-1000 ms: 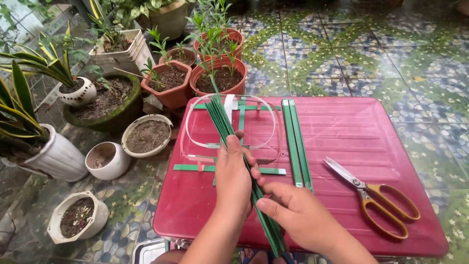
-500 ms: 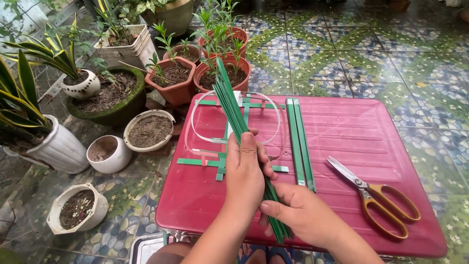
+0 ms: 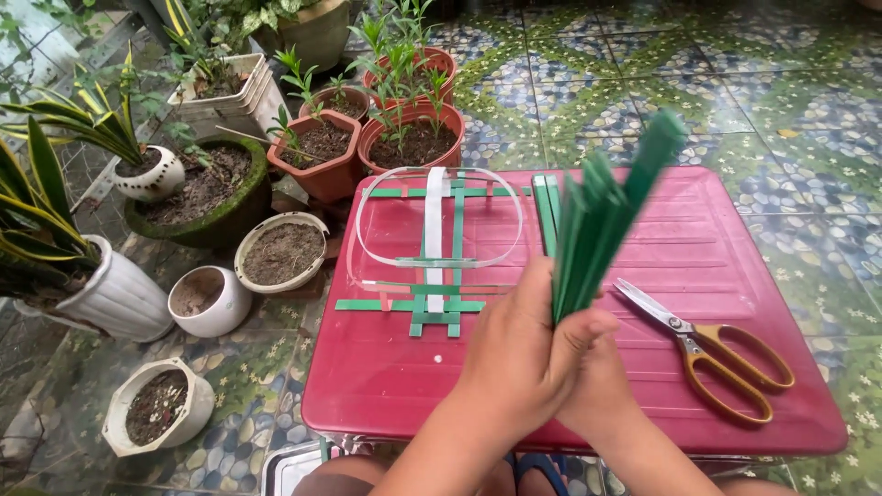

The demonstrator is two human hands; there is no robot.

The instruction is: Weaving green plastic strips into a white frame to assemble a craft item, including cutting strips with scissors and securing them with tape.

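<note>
Both my hands grip the lower end of a bundle of green strips, which stands up and leans to the right over the red tabletop. My left hand wraps the front of the bundle. My right hand sits behind and below it, mostly hidden. To the left lies a partly woven frame of green and white strips with a clear oval loop. Two more green strips lie flat beside it.
Scissors with orange handles lie on the table's right side. Several plant pots stand on the tiled floor to the left and behind: terracotta ones, white ones, and a snake plant.
The bundle of strips, lying slanted across the woven frame before, has been lifted upright and swung to the right. My hands have shifted right with it.
</note>
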